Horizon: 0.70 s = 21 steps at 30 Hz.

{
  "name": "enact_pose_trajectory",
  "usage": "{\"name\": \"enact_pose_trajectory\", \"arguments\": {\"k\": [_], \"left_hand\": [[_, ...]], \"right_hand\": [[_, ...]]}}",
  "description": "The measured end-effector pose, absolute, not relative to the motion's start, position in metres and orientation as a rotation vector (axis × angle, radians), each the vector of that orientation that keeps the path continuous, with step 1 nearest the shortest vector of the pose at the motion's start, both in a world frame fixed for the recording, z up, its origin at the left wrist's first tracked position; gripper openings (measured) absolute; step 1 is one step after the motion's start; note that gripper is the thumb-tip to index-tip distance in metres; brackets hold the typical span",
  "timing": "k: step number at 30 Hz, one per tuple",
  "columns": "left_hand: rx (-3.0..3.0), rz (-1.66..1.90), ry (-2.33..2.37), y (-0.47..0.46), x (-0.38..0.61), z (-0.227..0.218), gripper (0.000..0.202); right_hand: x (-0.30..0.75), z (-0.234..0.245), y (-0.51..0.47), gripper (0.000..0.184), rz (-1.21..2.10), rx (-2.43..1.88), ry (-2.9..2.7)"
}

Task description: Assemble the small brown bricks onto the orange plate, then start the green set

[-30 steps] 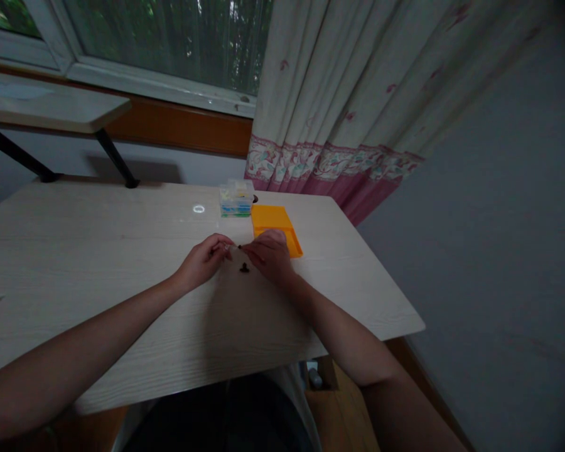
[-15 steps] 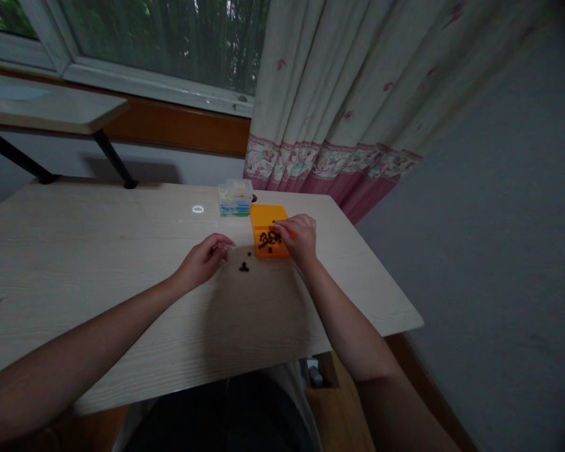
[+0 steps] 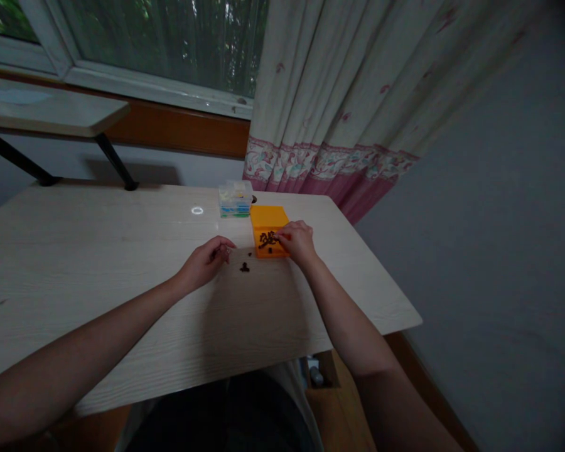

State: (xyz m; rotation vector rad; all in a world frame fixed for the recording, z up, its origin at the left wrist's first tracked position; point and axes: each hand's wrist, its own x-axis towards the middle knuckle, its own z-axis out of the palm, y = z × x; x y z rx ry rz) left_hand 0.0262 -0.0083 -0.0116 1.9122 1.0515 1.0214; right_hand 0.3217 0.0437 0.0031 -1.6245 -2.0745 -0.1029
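Note:
An orange box [image 3: 269, 216] with its lid tipped back lies on the pale wooden table, several small dark pieces [image 3: 267, 239] inside it. My right hand [image 3: 299, 242] is at the box's right side, fingertips pinched together over the dark pieces; whatever they grip is too small to name. To the left of the box, my left hand [image 3: 211, 258] rests by the tabletop with curled fingers, and what they may hold is hidden. Between the hands, a small cluster of dark pieces [image 3: 245, 268] and one tiny dark bit [image 3: 250, 254] lie on the table.
Behind the orange box stands a clear plastic case [image 3: 235, 199] with coloured contents, a small dark round object [image 3: 254, 199] beside it. A raised shelf [image 3: 89, 119] on black legs is at the back left. A curtain [image 3: 329, 125] hangs behind the table [image 3: 145, 220].
My right hand has lowered slightly, its fingertips now down at the dark pieces in the orange box. My left hand stays almost in place.

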Motion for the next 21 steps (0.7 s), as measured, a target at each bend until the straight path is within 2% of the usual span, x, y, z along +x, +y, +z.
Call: {"name": "enact_pose_trajectory", "arguments": {"k": [5,10,21], "left_hand": [[1.985,0.970,1.047,-0.009,0.027,-0.010,0.024],[2.306,0.884,0.998,-0.008,0.028,-0.006,0.023],[2.625,0.700,0.875,-0.011,0.030,-0.005,0.029]], "right_hand": [[0.321,0.006,0.043,0.017,-0.143,-1.638,-2.070],[0.317,0.012,0.040,0.024,-0.167,-1.597,-2.014],[0.306,0.010,0.034,0.021,-0.140,-1.488,-2.020]]}}
